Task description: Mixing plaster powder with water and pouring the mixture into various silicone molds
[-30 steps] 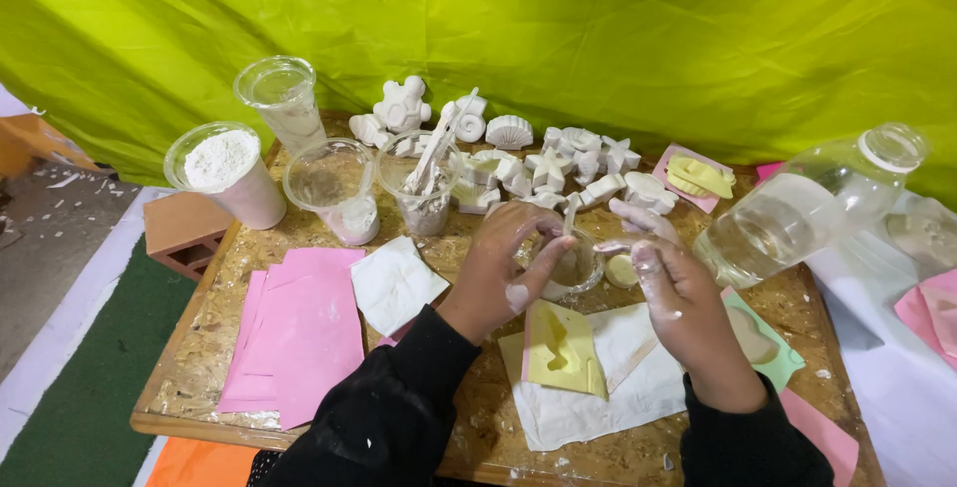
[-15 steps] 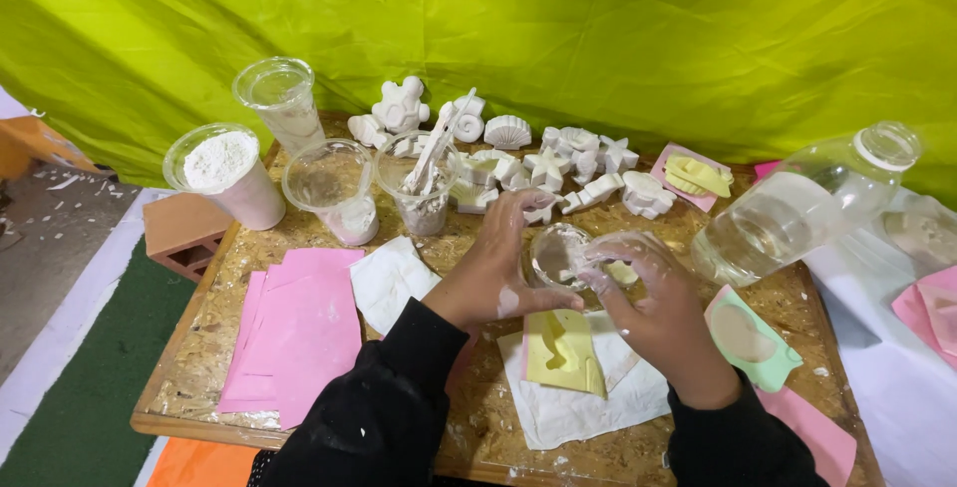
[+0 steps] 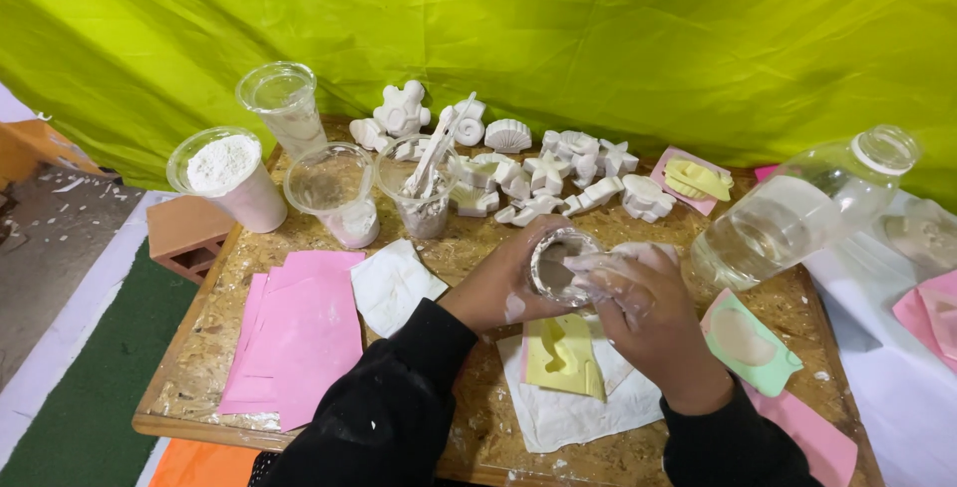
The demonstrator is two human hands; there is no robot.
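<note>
My left hand [image 3: 503,283] and my right hand [image 3: 643,313] together hold a small clear plastic cup [image 3: 558,266], tipped so its mouth faces me, just above a yellow mould [image 3: 560,355]. The mould lies on white paper [image 3: 558,412] on the wooden board [image 3: 189,347]. Both hands are smeared with white plaster, and the right fingers reach over the cup's rim.
Several clear cups stand at the back left: one of white powder [image 3: 224,173], one with a stirring stick [image 3: 424,188]. White plaster figures [image 3: 543,163] line the back. A tilted clear bottle [image 3: 797,213] lies at the right. Pink sheets [image 3: 299,332] lie left, a green mould [image 3: 748,342] right.
The cup was lifted off the board and tipped toward me. My right hand came in from the right to grip it together with the left hand.
</note>
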